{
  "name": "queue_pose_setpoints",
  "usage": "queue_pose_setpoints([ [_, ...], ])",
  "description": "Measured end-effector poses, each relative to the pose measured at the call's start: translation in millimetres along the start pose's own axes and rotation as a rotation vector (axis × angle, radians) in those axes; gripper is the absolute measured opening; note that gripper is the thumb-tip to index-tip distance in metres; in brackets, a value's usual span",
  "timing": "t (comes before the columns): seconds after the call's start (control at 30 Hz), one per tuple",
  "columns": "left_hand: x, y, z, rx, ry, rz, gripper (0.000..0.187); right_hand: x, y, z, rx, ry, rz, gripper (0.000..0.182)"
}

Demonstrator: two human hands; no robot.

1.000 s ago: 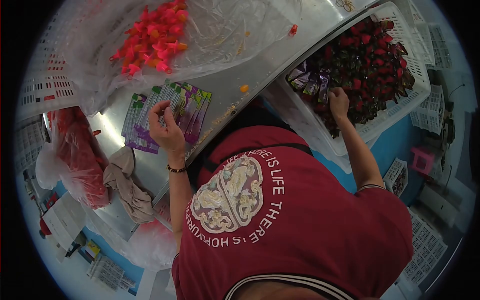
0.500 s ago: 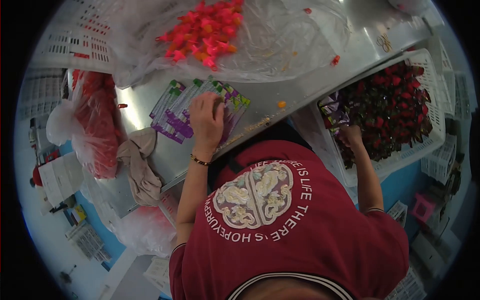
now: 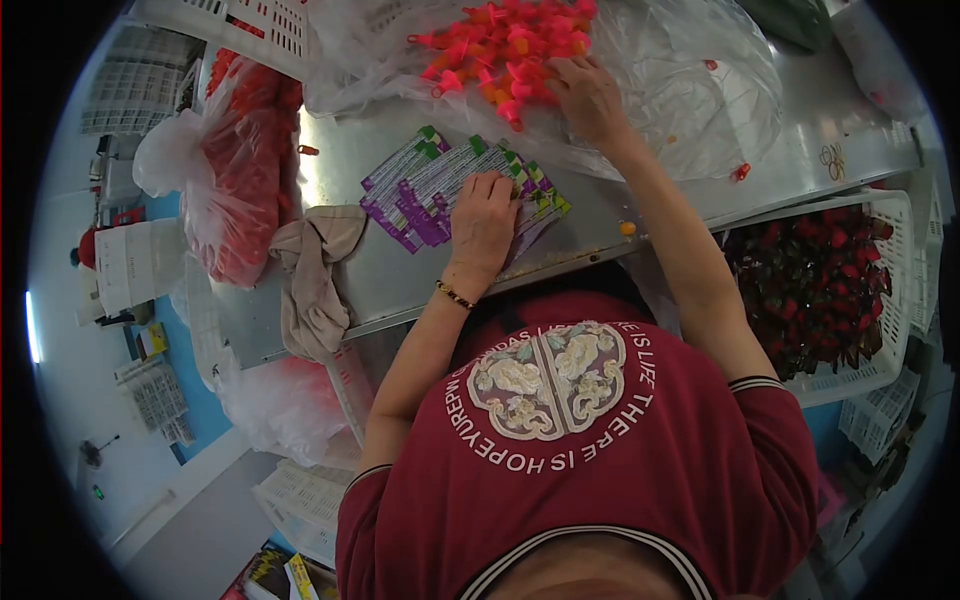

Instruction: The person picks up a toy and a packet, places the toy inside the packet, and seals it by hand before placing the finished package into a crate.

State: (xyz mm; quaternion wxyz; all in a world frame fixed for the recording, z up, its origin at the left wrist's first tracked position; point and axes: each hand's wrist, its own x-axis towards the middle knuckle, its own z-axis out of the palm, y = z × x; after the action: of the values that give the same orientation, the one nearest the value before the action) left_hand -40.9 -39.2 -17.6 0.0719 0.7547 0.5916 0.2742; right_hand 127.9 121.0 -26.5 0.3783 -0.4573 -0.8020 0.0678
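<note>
My left hand (image 3: 483, 225) rests on a fanned spread of purple-and-green printed packets (image 3: 415, 190) on the metal table. Its fingers lie over the packets at the right side of the spread. A dark beaded bracelet is on that wrist. My right hand (image 3: 592, 100) is stretched forward to the right edge of a heap of bright pink and orange plastic pieces (image 3: 510, 50). Its fingers are slightly bent and apart, with the tips at the pieces. No packet shows in it. The heap lies on a clear plastic sheet (image 3: 690, 110).
A white basket (image 3: 900, 300) of dark-and-red wrapped items (image 3: 810, 280) stands at the right. At the left are a beige cloth (image 3: 318, 290) and a clear bag of red pieces (image 3: 240, 190). An orange piece (image 3: 627, 229) lies near the table's front edge.
My right hand has left the basket, where it was at a shiny purple packet, and moved up to the pink heap. My left hand stays on the packets. The whole view has shifted.
</note>
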Motion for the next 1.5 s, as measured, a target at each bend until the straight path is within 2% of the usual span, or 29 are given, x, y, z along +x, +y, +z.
queue_pose_setpoints([
  [0.03,0.3,-0.9,1.1,0.008,-0.006,0.012,0.02,2.3,-2.1,6.9,0.005,0.005,-0.004,0.019],
  [0.1,-0.5,-2.3,4.4,0.031,-0.019,0.013,0.019,6.5,-3.7,15.4,-0.134,-0.136,0.102,0.025],
  [0.17,1.3,-1.5,5.1,0.059,-0.063,0.009,0.016,0.1,-7.3,7.6,-0.04,-0.204,0.149,0.027],
  [0.23,3.5,2.0,4.8,0.131,-0.103,0.015,0.015,-19.7,2.5,15.7,0.082,-0.143,0.132,0.029],
  [0.27,2.6,1.7,8.6,0.191,-0.114,0.017,0.014,-14.0,-14.9,-7.0,0.086,-0.235,0.19,0.028],
  [0.3,3.1,2.1,8.0,0.235,-0.137,0.059,0.014,-16.9,-18.2,-9.7,0.093,-0.167,0.172,0.024],
  [0.33,5.1,5.8,4.8,0.287,-0.182,0.083,0.017,-14.5,-30.0,-27.1,0.115,-0.246,0.208,0.021],
  [0.43,10.1,13.3,0.9,0.376,-0.244,0.163,0.018,-26.8,-20.1,-22.5,0.079,-0.281,0.252,0.018],
  [0.53,11.5,18.6,7.8,0.432,-0.254,0.202,0.018,-33.7,-14.7,-21.0,0.159,-0.187,0.222,0.016],
  [0.6,10.6,19.8,12.1,0.477,-0.277,0.213,0.019,-34.9,-22.2,-28.5,0.263,-0.207,0.318,0.016],
  [0.63,10.5,19.8,13.5,0.466,-0.26,0.21,0.019,-37.7,-18.7,-25.3,0.265,-0.196,0.314,0.016],
  [0.7,11.5,19.7,11.8,0.466,-0.248,0.208,0.019,-41.1,-13.2,-14.1,0.228,-0.099,0.094,0.022],
  [0.73,11.4,21.5,10.1,0.443,-0.24,0.191,0.018,-41.7,-12.0,-12.4,0.232,-0.095,0.094,0.022],
  [0.8,12.0,24.0,9.9,0.423,-0.23,0.174,0.017,-40.1,-13.0,-11.1,0.122,-0.176,-0.096,0.024],
  [0.9,12.6,25.1,10.1,0.448,-0.261,0.169,0.016,-40.7,-21.5,-18.5,0.097,-0.272,-0.109,0.02],
  [1.0,17.5,28.6,12.8,0.476,-0.322,0.201,0.018,-46.2,-26.4,-23.1,0.112,-0.282,-0.107,0.015],
  [1.1,23.1,24.4,20.0,0.525,-0.314,0.171,0.018,-53.5,-26.6,-32.5,0.149,-0.171,-0.059,0.014],
  [1.13,24.0,17.8,22.0,0.489,-0.261,0.138,0.017,-55.8,-25.0,-33.9,0.148,-0.166,-0.054,0.014],
  [1.2,22.2,10.3,24.2,0.45,-0.212,0.105,0.015,-61.7,-20.6,-36.8,0.148,0.008,0.038,0.016],
  [1.23,20.5,7.8,24.3,0.411,-0.161,0.113,0.012,-64.3,-18.7,-38.5,0.148,0.008,0.039,0.016],
  [1.3,15.8,5.4,24.1,0.374,-0.108,0.118,0.009,-67.4,-16.5,-43.0,0.416,0.023,0.287,0.019],
  [1.4,9.7,7.7,19.4,0.29,-0.028,0.061,0.007,-71.7,-18.2,-58.2,0.577,0.008,0.378,0.021],
  [1.43,8.8,11.7,15.4,0.196,0.012,0.008,0.008,-74.7,-14.3,-57.8,0.575,0.007,0.377,0.021],
  [1.5,8.0,12.3,12.6,0.099,0.056,-0.044,0.01,-83.5,-6.3,-56.2,0.372,-0.005,0.256,0.02],
])
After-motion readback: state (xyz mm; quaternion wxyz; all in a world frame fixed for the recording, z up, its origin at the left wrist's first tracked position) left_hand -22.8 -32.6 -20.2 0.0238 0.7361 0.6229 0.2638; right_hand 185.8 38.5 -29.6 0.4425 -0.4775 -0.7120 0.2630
